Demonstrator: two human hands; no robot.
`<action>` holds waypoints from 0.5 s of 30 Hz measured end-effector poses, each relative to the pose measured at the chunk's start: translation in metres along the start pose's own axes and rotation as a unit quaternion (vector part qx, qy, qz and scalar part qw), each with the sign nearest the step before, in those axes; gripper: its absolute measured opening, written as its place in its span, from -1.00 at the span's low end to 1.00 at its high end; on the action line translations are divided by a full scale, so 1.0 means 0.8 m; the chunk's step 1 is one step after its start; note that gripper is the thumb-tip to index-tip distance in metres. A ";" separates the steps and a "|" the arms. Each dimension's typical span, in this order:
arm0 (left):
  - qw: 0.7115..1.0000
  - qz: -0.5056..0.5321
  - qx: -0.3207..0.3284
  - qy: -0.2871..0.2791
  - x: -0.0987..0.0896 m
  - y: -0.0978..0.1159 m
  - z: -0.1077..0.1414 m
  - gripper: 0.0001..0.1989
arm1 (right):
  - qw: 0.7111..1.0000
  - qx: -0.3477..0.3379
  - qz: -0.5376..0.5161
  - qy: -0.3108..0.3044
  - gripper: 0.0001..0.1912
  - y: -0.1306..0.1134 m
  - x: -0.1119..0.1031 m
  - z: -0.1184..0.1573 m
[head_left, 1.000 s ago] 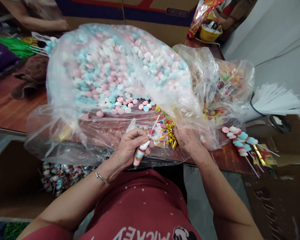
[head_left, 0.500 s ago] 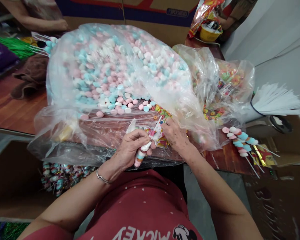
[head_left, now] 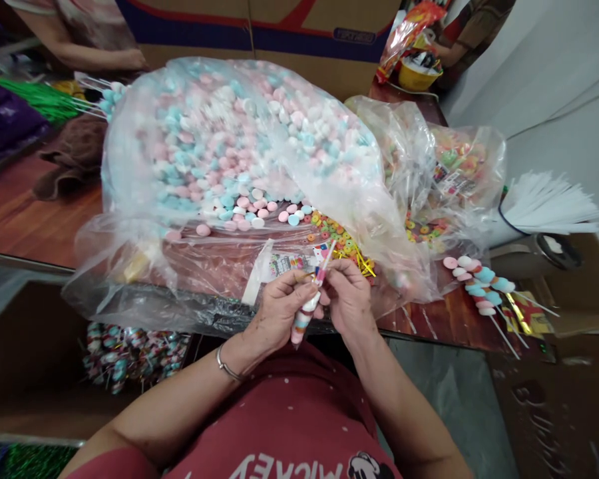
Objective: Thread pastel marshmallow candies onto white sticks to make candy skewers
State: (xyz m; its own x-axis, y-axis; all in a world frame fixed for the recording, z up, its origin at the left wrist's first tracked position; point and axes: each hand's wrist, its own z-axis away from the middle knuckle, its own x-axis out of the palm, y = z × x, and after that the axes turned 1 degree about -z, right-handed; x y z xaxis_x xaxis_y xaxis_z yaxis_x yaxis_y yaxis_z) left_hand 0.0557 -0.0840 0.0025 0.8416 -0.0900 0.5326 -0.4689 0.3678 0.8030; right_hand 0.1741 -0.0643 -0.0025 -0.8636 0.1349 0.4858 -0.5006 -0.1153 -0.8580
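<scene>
Meeting below the marshmallow bag: right hand and left hand.
The left still clamps the wrapped skewer; the right, apart half a second ago, has fingertips together at its stick, hold unclear; gold strips, covered then, show beyond.

A bulging translucent plastic bag of round pastel sweets walls off the way ahead. Rightward, a hand could pass over the reddish-brown wooden table between the right hand and the pink, white and blue candy skewers.
</scene>
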 end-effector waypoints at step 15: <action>0.997 -0.048 -0.003 0.058 -0.005 -0.002 0.002 -0.64 | 0.980 -0.054 0.177 -0.074 -0.89 0.004 -0.020 0.018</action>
State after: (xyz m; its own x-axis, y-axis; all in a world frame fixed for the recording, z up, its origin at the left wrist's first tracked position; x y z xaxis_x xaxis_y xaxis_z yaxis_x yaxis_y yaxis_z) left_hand 0.0527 -0.0860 -0.0004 0.9080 -0.0173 0.4186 -0.3834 0.3685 0.8469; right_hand 0.1852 -0.0809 -0.0105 -0.9851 -0.0401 0.1674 -0.1666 -0.0226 -0.9858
